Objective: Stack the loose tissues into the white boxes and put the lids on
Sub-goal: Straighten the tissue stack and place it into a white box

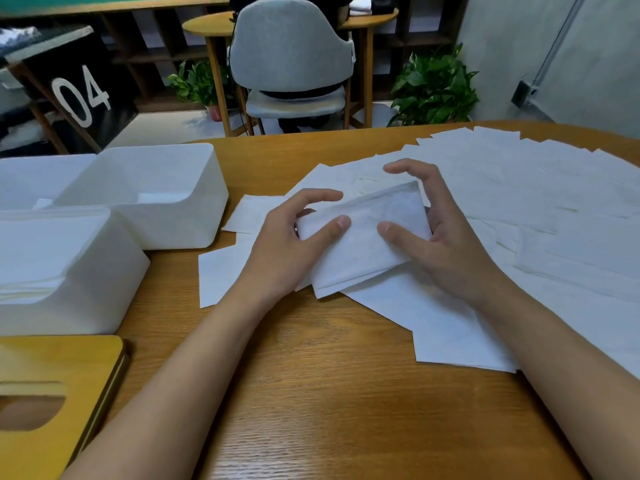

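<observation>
Several folded sheets make up the small stack of tissues (363,244), held low over the loose tissues (519,188) strewn across the table (311,393). The left hand (287,244) has its grip round the stack's left end, thumb on top and fingers curled behind. The right hand (446,237) pins the other end with its thumb, fingers arched over the far corner. I'd judge the stack featherlight, soft and floppy, its sheets apt to slide apart, so both short ends with a gentle squeeze suit it best. To the left stand the far white box (149,195) and the near white box (52,271), which already holds tissues. A wooden lid (45,393) lies nearest me. The fingers under the stack are hidden. The far box's contents blur white on white, and the frame edge cuts off the near box and the lid.
</observation>
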